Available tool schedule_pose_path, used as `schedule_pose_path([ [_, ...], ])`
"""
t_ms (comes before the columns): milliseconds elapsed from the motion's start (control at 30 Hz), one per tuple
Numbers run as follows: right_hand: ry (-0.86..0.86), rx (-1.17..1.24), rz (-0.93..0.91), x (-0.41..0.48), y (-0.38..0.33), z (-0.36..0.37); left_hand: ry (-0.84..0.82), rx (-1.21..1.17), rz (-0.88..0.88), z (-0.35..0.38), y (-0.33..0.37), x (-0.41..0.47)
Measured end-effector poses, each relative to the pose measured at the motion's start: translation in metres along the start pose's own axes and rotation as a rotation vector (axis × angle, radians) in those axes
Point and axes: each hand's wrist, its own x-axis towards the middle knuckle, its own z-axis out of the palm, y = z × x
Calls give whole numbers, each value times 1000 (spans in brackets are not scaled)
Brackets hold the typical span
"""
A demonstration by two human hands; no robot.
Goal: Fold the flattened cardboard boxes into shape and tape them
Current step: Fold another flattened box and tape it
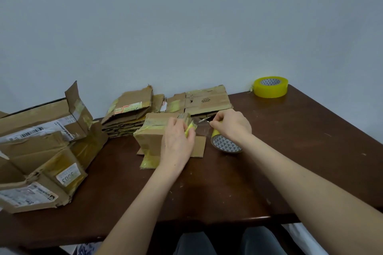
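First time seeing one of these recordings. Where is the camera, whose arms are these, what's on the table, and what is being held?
No machine here: these are a person's bare arms, seen by one camera worn on their head, looking down at a dark wooden table. The left hand pinches the end of a tape strip at a small folded box. The right hand holds the tape roll it comes from. Behind lie flattened boxes; at left stand taped boxes; a spare yellow roll sits at the far right corner.
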Motion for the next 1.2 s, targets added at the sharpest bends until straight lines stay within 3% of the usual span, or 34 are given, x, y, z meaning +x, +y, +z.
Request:
schedule_pose_path([
  [433,95,-49,-19,-8,-2,2,9,173,17,8,12,5],
  [800,156,-90,-50,-11,-5,-2,-105,248,82,12,12,14],
  [1033,100,-35,-17,-8,-4,-3,-102,-18,91,-2,10,14],
  [1200,79,33,8,-10,-2,1,-54,-54,126,-10,8,11],
])
